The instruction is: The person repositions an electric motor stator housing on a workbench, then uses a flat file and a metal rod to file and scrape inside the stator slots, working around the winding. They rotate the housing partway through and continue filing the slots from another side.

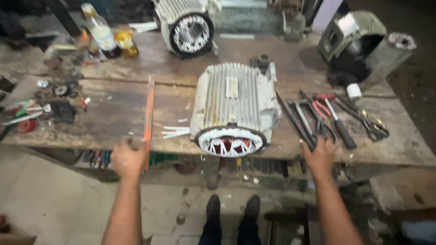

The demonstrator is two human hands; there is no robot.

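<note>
the finned motor housing (234, 106) sits mid-frame between both hands: left hand (127, 159) closed around the orange bar (148, 119), right hand (320, 156) gripping the black-handled tools (302, 122).

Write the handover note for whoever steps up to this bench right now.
Left hand: at the bench's near edge, on the lower end of the orange bar; grip unclear.
Right hand: at the near edge, fingers on the ends of the long dark tools; nothing lifted.
Finned motor housing: between the hands, open end with windings facing the edge.
Pliers and screwdriver: right of it.
Done and left: cannot tell.
</note>
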